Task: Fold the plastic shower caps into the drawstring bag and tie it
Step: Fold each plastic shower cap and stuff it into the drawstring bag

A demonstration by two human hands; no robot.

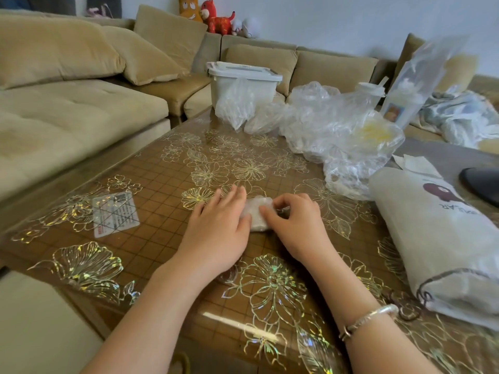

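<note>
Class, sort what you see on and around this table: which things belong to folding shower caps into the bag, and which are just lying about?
Job: folded shower cap under the left hand and right hand; loose plastic caps; drawstring bag.

Lying about: lidded white tub; printed card; plush toys.

tabletop [151, 168] open left, drawstring bag [437, 238] blocks rt

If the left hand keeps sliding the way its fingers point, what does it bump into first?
Probably nothing soon: the left hand points up the table over bare flowered cover. Far ahead stands the white box, though depth is hard to judge.
</note>
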